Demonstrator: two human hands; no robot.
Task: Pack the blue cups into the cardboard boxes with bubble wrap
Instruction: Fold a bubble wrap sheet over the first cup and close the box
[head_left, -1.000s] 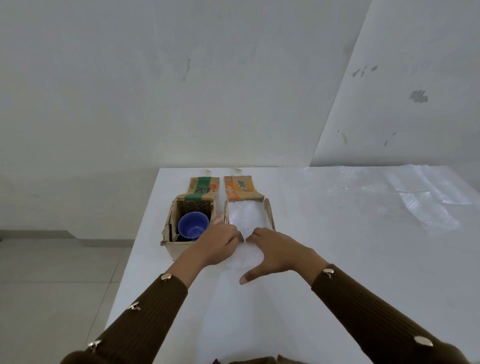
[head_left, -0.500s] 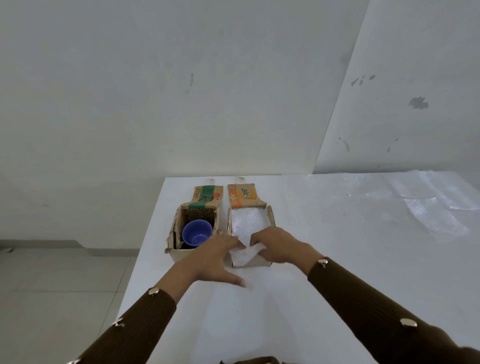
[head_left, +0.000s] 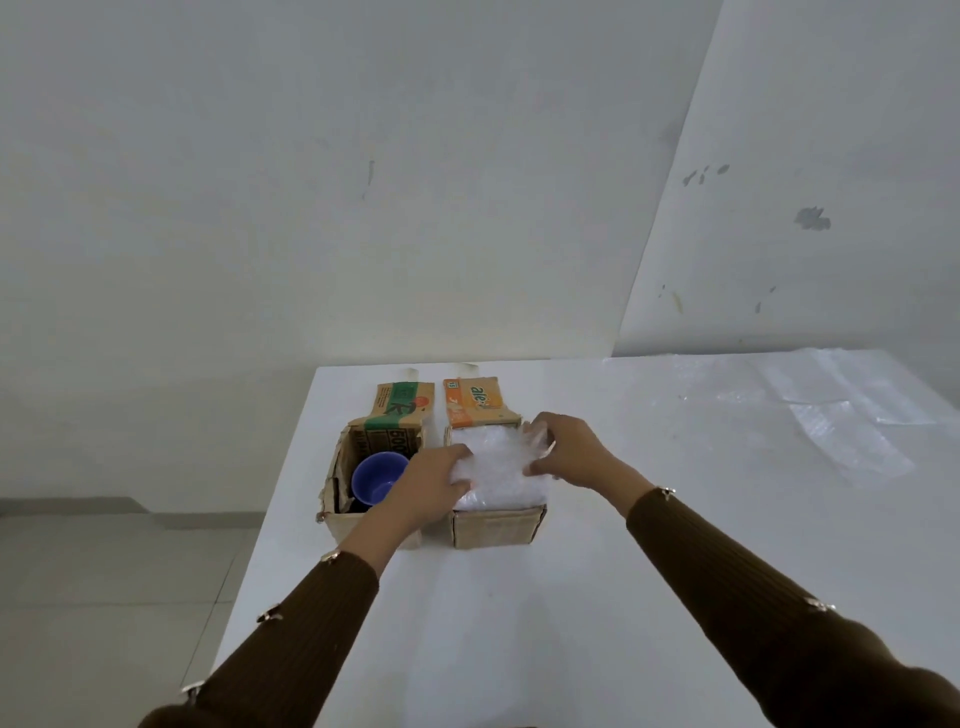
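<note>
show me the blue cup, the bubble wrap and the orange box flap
blue cup (head_left: 375, 475): head view, on its inner wall.
bubble wrap (head_left: 498, 467): head view, on the middle of its top.
orange box flap (head_left: 475, 401): head view, on the printed face.

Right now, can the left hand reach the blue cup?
Probably yes: the blue cup sits uncovered in its open box beside the left hand, which must first release the bubble wrap.

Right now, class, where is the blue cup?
In the head view, the blue cup sits inside the green-flapped cardboard box, the left of the pair, beside the left hand and the orange-flapped box holding bubble wrap.
</note>
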